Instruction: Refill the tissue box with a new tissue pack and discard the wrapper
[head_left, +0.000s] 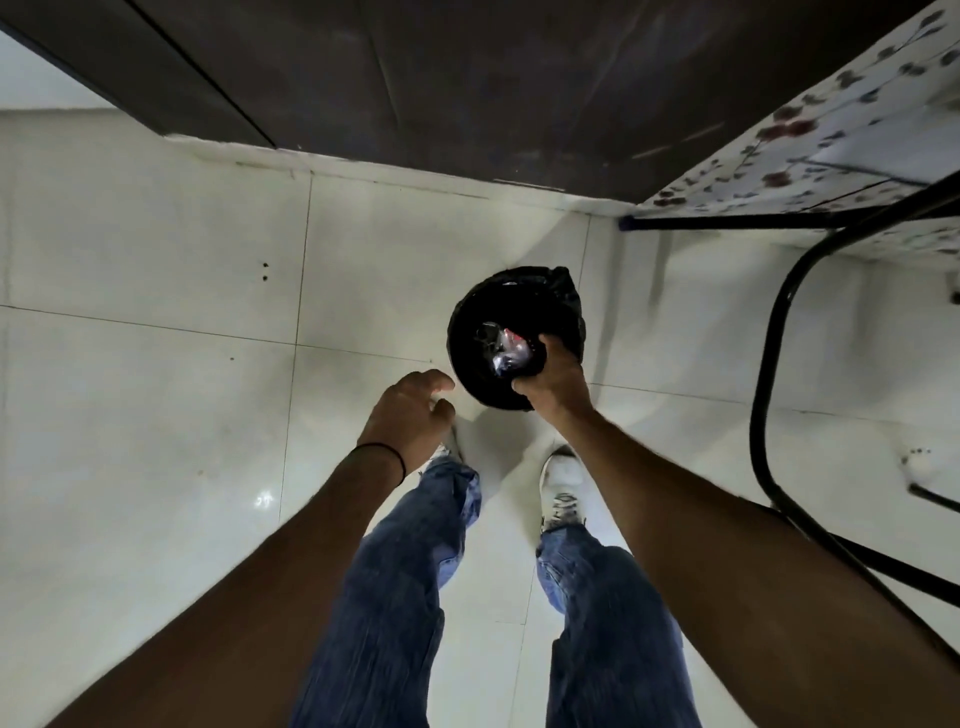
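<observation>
A: Where are the hands?
B: Right hand (553, 382) grasps the bin (511, 338) rim's near edge; left hand (410, 410), loosely curled and empty, hangs just left of it.
A: And the wrapper (506, 348)?
B: Crumpled inside the bin, just beyond the right thumb.

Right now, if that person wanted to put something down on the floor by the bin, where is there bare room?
The white tiles left of the black bin, out to the dark door, lie bare. Tight spots: near the bin, where the right hand, left hand and white shoes gather, and the right, where black chair legs curve.
</observation>
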